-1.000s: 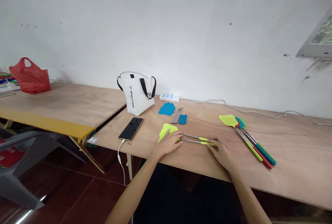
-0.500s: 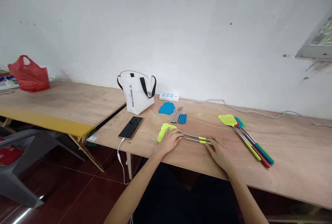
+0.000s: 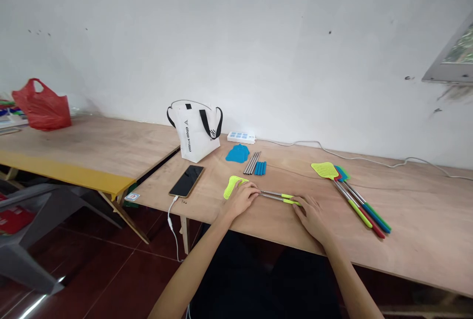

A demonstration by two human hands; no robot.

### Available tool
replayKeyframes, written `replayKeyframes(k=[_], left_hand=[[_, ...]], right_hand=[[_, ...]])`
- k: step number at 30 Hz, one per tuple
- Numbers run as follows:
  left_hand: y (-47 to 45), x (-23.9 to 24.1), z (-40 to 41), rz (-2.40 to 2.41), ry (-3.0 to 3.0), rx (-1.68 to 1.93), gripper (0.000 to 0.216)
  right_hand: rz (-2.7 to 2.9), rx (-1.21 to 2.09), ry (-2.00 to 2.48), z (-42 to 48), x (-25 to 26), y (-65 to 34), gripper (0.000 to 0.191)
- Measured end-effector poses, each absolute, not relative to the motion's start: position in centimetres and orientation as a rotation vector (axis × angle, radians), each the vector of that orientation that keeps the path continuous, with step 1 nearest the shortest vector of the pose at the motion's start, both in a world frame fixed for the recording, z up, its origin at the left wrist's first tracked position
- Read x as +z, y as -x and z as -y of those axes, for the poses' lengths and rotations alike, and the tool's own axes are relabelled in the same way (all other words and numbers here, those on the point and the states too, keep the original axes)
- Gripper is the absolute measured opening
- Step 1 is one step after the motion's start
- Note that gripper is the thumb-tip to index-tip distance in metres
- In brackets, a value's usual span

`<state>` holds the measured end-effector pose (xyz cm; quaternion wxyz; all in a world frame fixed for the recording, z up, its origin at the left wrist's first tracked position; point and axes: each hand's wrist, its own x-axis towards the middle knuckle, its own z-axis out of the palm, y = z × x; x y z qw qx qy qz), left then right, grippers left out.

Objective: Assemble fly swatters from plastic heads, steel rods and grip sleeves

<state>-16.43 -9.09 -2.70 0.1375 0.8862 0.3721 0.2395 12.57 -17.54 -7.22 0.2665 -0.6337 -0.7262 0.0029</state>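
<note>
Two yellow-green fly swatters point(image 3: 273, 198) with metal rods lie side by side on the wooden table in front of me. My left hand point(image 3: 242, 200) is closed over them where the rods meet the mesh heads, covering part of the heads. At the other end, my right hand point(image 3: 310, 214) has its fingers on the ends of the yellow-green grips, its thumb below them. Beyond my hands lie several blue mesh swatter heads point(image 3: 237, 153), a row of bare metal rods point(image 3: 252, 163) and several short blue grips point(image 3: 260, 168).
Assembled fly swatters in yellow, red, blue and green point(image 3: 354, 201) lie together on the right. A phone point(image 3: 186, 181) on a white cable lies left, near a white bag point(image 3: 197, 134). A power strip point(image 3: 241, 137) sits by the wall. A red plastic bag point(image 3: 44, 107) stands on another table.
The two fly swatters have drawn closer together under my hands, and less of their heads shows past my left hand. Both hands stay almost in place.
</note>
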Motion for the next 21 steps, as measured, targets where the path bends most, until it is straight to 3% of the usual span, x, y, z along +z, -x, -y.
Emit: replayKeyframes(k=[21], left_hand=[[16.73,-2.47,8.89,-1.169,-2.529,0.719,0.018]], right_hand=[[1.965,-0.051,1.682,17.47,-7.44,-12.51,0.033]])
